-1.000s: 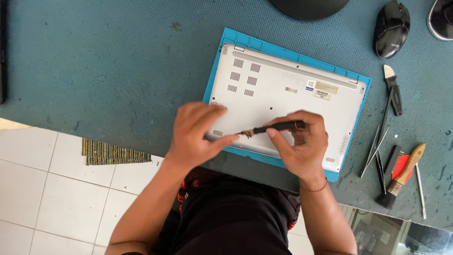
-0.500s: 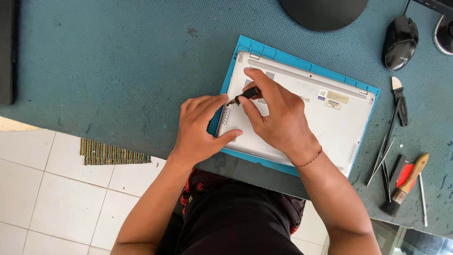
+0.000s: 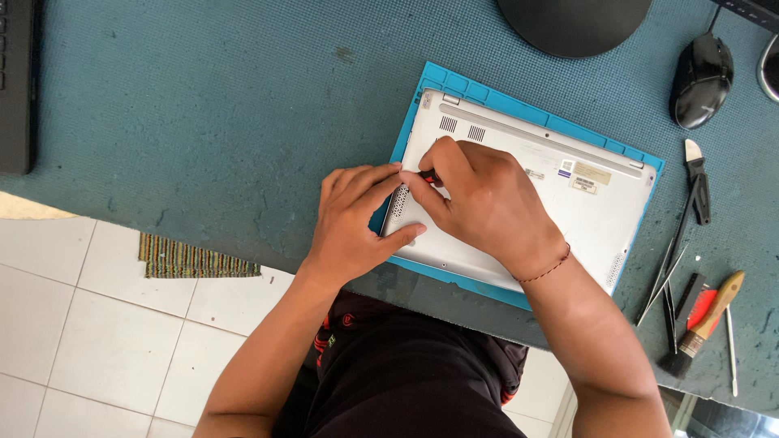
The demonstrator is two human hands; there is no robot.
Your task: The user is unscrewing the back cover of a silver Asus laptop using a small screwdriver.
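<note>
A silver laptop (image 3: 560,203) lies bottom-up on a blue work mat (image 3: 519,109) on the teal desk. My right hand (image 3: 479,199) is closed around a small dark screwdriver (image 3: 428,175), whose tip sits near the laptop's left edge; most of the tool is hidden by my fingers. My left hand (image 3: 353,223) rests on that left edge, thumb on the case and fingers touching the screwdriver tip area.
A black mouse (image 3: 702,69) and a dark round stand base (image 3: 572,20) lie at the back. Cutters (image 3: 696,182), tweezers, a brush (image 3: 704,324) and a red tool lie at the right. A keyboard edge (image 3: 16,81) is far left. Below the desk edge is tiled floor.
My right hand carried the screwdriver from the laptop's near edge up to its left side, then settled lower by the left edge. My left hand stayed at that edge.
</note>
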